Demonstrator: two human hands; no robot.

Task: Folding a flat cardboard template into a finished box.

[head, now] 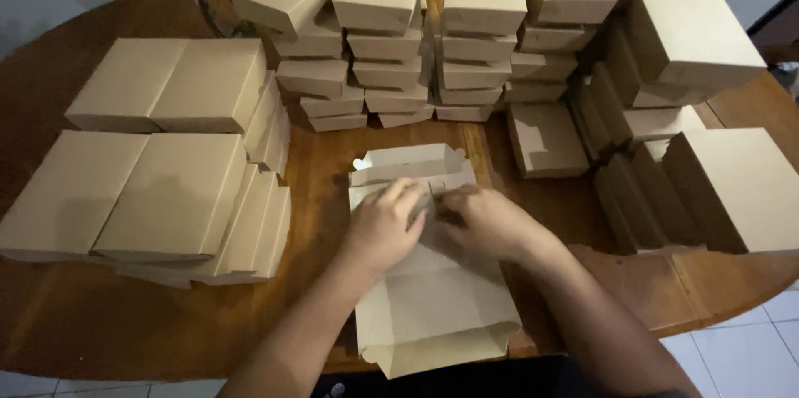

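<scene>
Both hands, left [384,227] and right [483,219], pinching flat box blank [433,298] at centre fold (light, stiff, creasable), near desk [75,323] edge

Both the left hand [384,227] and the right hand [483,219] rest side by side on the flat box blank [433,298], which lies on the table [75,323]. Left of them sit stacked boxes [166,190]; behind them, box stacks [416,32]; right, more boxes [691,156].
</scene>
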